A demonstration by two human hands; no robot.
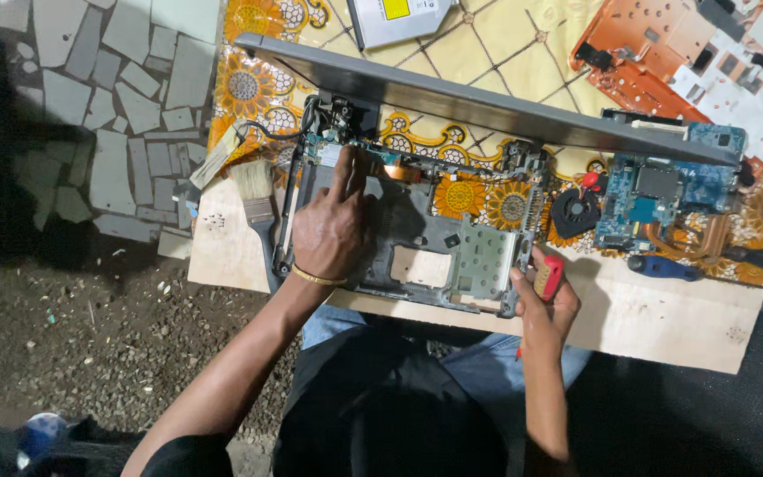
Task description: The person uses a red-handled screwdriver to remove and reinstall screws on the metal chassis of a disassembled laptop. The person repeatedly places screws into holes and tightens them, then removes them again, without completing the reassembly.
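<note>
Left hand [333, 225], forefinger out, presses the laptop chassis [452, 256] far-left edge; right hand [545, 300] grips a red-handled screwdriver [549, 276] at its near-right corner.

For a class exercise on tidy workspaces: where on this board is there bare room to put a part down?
Bare wood shows along the near edge of the wooden board, right of the right hand, below the blue screwdriver. A smaller patch lies left of the brush. Around the laptop chassis and circuit board it is crowded.
</note>
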